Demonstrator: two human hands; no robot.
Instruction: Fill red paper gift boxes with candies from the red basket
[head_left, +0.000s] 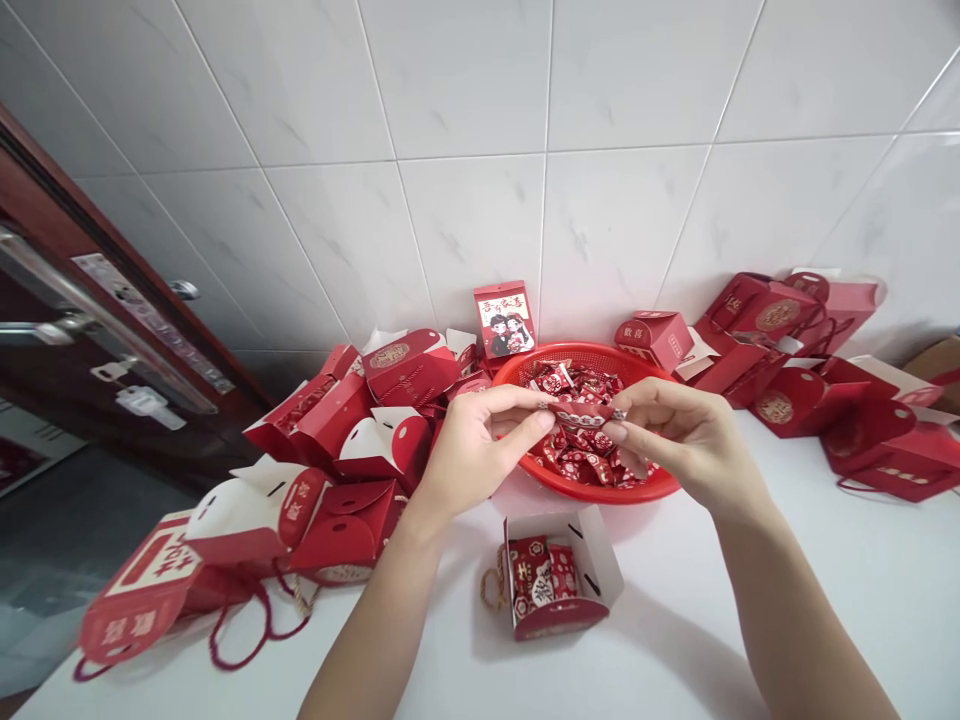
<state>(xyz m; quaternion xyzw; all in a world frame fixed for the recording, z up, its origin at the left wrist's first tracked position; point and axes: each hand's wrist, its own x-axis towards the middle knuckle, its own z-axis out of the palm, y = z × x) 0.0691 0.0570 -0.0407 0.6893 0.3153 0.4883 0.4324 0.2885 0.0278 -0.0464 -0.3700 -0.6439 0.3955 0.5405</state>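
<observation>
A red wrapped candy (581,413) is pinched by its two ends between my hands, above a red plastic basket (592,494). My left hand (487,440) is closed on the candy's left end. The fingers of my right hand (679,435) grip its right end. Many similar red-and-white wrapped candies (592,465) fill the basket. Nearer to me, below my hands, an open red gift box (562,615) with a white inside holds a few red packets (540,570). A twisted cord handle (493,580) lies at its left side.
Several red gift boxes (255,510) crowd the left of the white table (675,640), some with cord loops. More boxes (780,390) stand at the right. A box with a cartoon couple (506,320) leans at the tiled wall (472,230). A door with keys (139,395) is at the left.
</observation>
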